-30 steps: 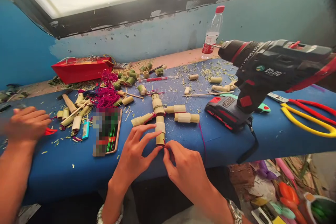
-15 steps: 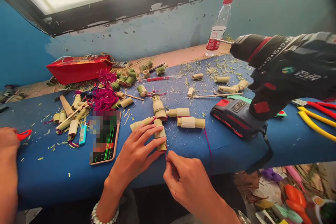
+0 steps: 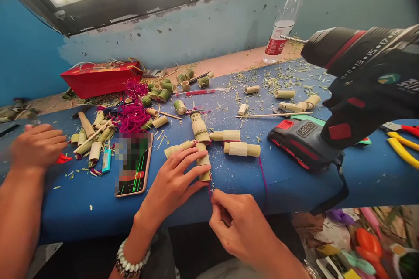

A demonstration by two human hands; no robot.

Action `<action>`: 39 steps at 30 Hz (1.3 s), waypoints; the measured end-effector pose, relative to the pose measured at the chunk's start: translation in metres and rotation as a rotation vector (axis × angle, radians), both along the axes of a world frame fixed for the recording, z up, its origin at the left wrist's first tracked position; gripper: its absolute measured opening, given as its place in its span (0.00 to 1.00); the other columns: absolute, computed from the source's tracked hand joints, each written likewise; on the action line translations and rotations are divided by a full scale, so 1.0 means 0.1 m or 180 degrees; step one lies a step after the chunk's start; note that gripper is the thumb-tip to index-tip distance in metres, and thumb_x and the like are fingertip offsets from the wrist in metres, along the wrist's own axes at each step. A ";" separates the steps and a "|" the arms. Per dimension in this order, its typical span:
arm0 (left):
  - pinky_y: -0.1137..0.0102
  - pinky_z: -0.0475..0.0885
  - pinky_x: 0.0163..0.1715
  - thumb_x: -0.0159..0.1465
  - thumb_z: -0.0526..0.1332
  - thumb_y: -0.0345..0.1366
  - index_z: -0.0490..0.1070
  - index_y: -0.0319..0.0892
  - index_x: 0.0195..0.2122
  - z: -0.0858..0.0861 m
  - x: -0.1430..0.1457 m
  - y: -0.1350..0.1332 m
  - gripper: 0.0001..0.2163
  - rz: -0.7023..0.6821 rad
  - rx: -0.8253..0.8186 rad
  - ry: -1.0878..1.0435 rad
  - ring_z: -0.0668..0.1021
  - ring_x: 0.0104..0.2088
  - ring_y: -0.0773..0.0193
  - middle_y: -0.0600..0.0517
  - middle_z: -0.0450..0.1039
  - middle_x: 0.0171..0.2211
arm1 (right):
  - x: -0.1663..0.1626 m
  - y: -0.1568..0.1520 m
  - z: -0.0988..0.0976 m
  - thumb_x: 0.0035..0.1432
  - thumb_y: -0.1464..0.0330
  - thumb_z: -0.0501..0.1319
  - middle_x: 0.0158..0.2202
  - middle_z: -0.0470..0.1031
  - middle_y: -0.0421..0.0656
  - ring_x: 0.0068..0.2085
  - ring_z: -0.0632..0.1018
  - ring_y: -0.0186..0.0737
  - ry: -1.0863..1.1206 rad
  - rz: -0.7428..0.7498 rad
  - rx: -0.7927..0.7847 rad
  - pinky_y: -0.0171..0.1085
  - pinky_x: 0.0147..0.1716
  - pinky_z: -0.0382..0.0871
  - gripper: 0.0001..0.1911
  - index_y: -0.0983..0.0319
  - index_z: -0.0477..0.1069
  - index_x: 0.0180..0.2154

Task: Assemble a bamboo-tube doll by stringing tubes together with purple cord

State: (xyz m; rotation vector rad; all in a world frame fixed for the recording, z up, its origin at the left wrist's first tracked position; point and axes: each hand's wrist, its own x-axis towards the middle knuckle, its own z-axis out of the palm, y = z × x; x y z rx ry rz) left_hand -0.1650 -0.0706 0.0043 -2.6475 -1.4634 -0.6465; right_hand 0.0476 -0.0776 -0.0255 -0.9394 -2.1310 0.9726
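Observation:
My left hand point(image 3: 176, 176) is laid over a short bamboo tube point(image 3: 204, 163), gripping it against the blue table with fingers on top and thumb near its lower end. Out of that end runs a thin purple cord point(image 3: 210, 188). My right hand point(image 3: 240, 222) pinches the cord just below the tube. Above the held piece lies a thicker bamboo tube with dark markings point(image 3: 199, 128), the two meeting end to end. Jointed bamboo pieces point(image 3: 242, 149) extend to the right, with cord trailing from them. Another bamboo piece point(image 3: 178, 147) lies to the left, partly behind my fingers.
A power drill point(image 3: 340, 87) stands at right beside pliers point(image 3: 402, 144). A bottle point(image 3: 283, 22) is at the back. Left lie a phone point(image 3: 134, 165), a lighter point(image 3: 106, 159), tangled purple cord point(image 3: 131, 115) and a red bag point(image 3: 101, 80). Another person's hand point(image 3: 39, 146) is at far left.
The other person's hand has come further into view from the left. My view has shifted slightly. My hands keep their hold on the tube and cord.

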 end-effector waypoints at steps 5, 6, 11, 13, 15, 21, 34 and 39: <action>0.53 0.68 0.69 0.71 0.64 0.36 0.73 0.44 0.55 0.01 0.02 0.00 0.12 0.0014 0.0023 -0.0024 0.70 0.68 0.54 0.45 0.73 0.63 | 0.04 0.02 0.03 0.59 0.77 0.52 0.21 0.51 0.31 0.22 0.53 0.28 0.0112 0.0134 -0.0176 0.33 0.25 0.47 0.10 0.60 0.53 0.28; 0.52 0.67 0.69 0.71 0.64 0.36 0.73 0.44 0.55 0.01 0.02 0.00 0.12 0.0020 0.0036 -0.0017 0.70 0.67 0.54 0.45 0.73 0.63 | 0.04 0.03 0.03 0.59 0.77 0.52 0.21 0.51 0.31 0.22 0.52 0.28 0.0125 0.0167 -0.0216 0.33 0.25 0.47 0.11 0.60 0.53 0.28; 0.52 0.68 0.68 0.71 0.65 0.36 0.74 0.45 0.54 0.02 0.02 -0.01 0.12 0.0075 0.0042 0.0029 0.71 0.66 0.53 0.45 0.73 0.62 | 0.09 0.06 0.05 0.57 0.77 0.53 0.21 0.52 0.32 0.23 0.53 0.29 0.0095 0.0314 -0.0460 0.34 0.26 0.46 0.10 0.60 0.53 0.28; 0.54 0.70 0.66 0.70 0.65 0.36 0.74 0.45 0.54 0.01 0.02 -0.01 0.12 0.0121 0.0055 0.0045 0.72 0.65 0.53 0.45 0.74 0.62 | 0.10 0.06 0.05 0.57 0.77 0.53 0.21 0.53 0.32 0.23 0.54 0.29 0.0069 0.0386 -0.0503 0.34 0.26 0.46 0.10 0.60 0.54 0.28; 0.55 0.71 0.65 0.70 0.65 0.35 0.74 0.45 0.55 0.02 0.02 -0.02 0.13 0.0148 0.0075 0.0062 0.72 0.65 0.53 0.46 0.74 0.62 | 0.10 0.07 0.05 0.58 0.77 0.53 0.21 0.54 0.32 0.22 0.54 0.29 0.0064 0.0425 -0.0512 0.35 0.26 0.46 0.09 0.60 0.55 0.28; 0.49 0.66 0.69 0.68 0.64 0.32 0.72 0.45 0.55 0.07 0.10 -0.12 0.14 0.0052 0.0291 -0.0149 0.72 0.65 0.53 0.45 0.73 0.62 | 0.05 0.09 0.05 0.63 0.73 0.52 0.21 0.57 0.31 0.22 0.58 0.29 0.0208 0.0232 -0.0702 0.34 0.25 0.48 0.08 0.59 0.57 0.31; 0.54 0.73 0.66 0.70 0.63 0.29 0.75 0.45 0.57 0.08 0.07 0.01 0.15 -0.0238 0.0116 -0.0092 0.75 0.62 0.56 0.48 0.78 0.59 | 0.12 -0.16 -0.11 0.76 0.69 0.50 0.23 0.64 0.35 0.25 0.65 0.33 -0.0257 0.0139 -0.0227 0.36 0.29 0.52 0.18 0.60 0.62 0.29; 0.53 0.74 0.65 0.70 0.63 0.29 0.76 0.47 0.58 0.06 0.07 0.02 0.16 -0.0264 0.0123 -0.0129 0.75 0.62 0.57 0.50 0.79 0.58 | 0.13 -0.12 -0.14 0.74 0.72 0.49 0.22 0.61 0.35 0.23 0.62 0.33 -0.0284 0.0305 -0.0019 0.38 0.29 0.50 0.17 0.60 0.60 0.29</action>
